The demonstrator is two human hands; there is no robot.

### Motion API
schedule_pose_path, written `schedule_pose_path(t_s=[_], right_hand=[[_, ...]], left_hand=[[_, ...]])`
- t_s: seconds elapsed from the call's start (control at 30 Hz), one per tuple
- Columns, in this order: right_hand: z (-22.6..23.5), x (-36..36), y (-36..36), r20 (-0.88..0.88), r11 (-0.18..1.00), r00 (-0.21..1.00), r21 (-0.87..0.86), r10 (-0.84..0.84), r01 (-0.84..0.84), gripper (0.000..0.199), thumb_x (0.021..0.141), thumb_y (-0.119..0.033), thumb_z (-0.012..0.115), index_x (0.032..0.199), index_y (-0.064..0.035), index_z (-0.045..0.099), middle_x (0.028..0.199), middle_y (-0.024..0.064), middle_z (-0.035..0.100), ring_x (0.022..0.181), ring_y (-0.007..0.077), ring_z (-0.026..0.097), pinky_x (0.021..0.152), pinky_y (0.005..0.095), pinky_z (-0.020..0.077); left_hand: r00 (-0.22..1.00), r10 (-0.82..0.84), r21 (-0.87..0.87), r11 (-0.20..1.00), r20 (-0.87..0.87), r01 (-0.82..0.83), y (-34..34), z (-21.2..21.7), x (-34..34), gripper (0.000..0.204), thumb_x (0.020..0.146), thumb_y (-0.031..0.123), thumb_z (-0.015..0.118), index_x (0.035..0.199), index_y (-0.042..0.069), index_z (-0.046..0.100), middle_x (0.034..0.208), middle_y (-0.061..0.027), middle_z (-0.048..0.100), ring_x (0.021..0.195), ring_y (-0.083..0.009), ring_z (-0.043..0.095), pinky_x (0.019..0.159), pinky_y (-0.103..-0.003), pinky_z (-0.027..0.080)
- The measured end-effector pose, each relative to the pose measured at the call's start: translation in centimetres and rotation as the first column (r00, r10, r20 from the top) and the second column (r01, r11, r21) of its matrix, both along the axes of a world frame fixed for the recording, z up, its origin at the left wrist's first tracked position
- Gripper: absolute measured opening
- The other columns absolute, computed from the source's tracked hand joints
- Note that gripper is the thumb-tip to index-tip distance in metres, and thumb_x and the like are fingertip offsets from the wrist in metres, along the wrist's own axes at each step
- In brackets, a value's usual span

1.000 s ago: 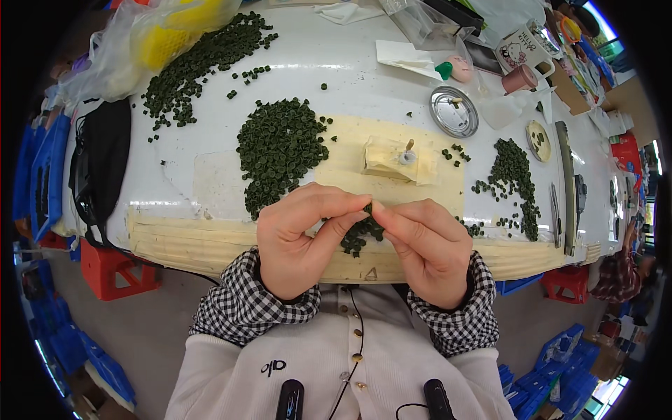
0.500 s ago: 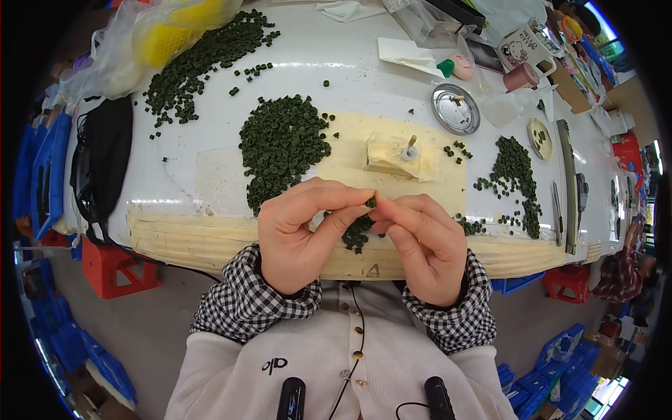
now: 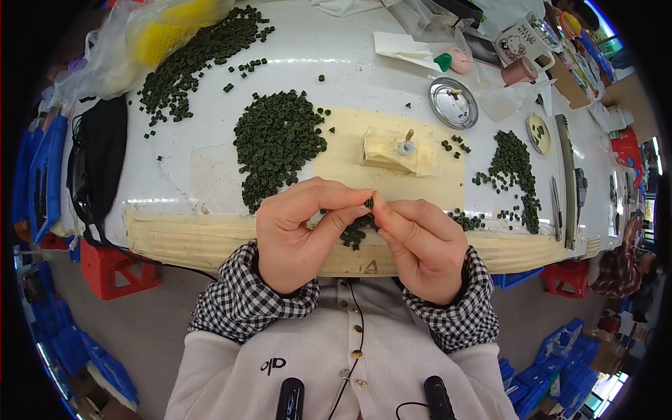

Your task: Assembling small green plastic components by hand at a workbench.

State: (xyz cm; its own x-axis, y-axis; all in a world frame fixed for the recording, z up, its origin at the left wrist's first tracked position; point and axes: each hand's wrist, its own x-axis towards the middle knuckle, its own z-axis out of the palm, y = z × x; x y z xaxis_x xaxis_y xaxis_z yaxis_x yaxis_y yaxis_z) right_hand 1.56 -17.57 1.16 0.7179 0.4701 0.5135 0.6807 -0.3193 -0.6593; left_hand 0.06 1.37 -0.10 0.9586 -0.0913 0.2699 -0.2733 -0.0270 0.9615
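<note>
Between the fingertips of both hands, over the table's near edge, is a small dark green cap-like part (image 3: 369,204), mostly hidden by fingers. My left hand (image 3: 294,234) pinches it between thumb and index finger. From the other side my right hand (image 3: 427,245) is closed, its fingertips pressed against the same part. Just below the fingers lies a small pile of similar green parts (image 3: 354,236), partly covered. Beyond my left hand spreads a large heap of green parts (image 3: 278,136). Farther off, a tape-covered block (image 3: 385,157) carries a short upright peg (image 3: 408,143).
Another heap of green parts (image 3: 203,52) lies at the far left beside a clear plastic bag (image 3: 105,63). To the right are a further heap (image 3: 514,164), a round metal lid (image 3: 435,105), tweezers (image 3: 556,210) and a mug (image 3: 514,47). A black cloth item (image 3: 105,154) lies at the left.
My right fingers have closed in more tightly against the small green part. My left hand keeps its pinch. The table's contents appear shifted slightly left and up in the view.
</note>
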Motion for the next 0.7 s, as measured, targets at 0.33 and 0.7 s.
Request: schedule_pose_path(t_s=[0.33,0.7], right_hand=[[0.9,-0.8,-1.7,-0.073,0.960,0.958,0.016,-0.279,0.281,0.034,0.077,0.001,0.072,0.111,-0.0009,0.067,0.088,0.0139,0.062,0.074,0.0247,0.062,0.063,0.0299,0.0506],[0.3,-1.0,-6.1,0.105,0.828,0.893,-0.342,-0.437,0.445,0.013,0.072,-0.003,0.074,0.082,-0.0033,0.066,0.080,0.0072,0.058,0.081,0.0269,0.052,0.072,0.0371,0.0430]], left_hand=[[0.986,0.064,0.236,0.967,0.154,-0.099,0.1,0.7,0.3,0.016,0.080,-0.006,0.068,0.096,-0.002,0.070,0.087,-0.0110,0.070,0.077,-0.0171,0.065,0.068,-0.024,0.048],[0.972,0.054,0.565,0.806,0.229,-0.178,1.3,0.4,-1.1,0.016,0.076,-0.006,0.069,0.091,0.000,0.068,0.080,-0.0098,0.065,0.069,-0.0238,0.058,0.058,-0.031,0.046]])
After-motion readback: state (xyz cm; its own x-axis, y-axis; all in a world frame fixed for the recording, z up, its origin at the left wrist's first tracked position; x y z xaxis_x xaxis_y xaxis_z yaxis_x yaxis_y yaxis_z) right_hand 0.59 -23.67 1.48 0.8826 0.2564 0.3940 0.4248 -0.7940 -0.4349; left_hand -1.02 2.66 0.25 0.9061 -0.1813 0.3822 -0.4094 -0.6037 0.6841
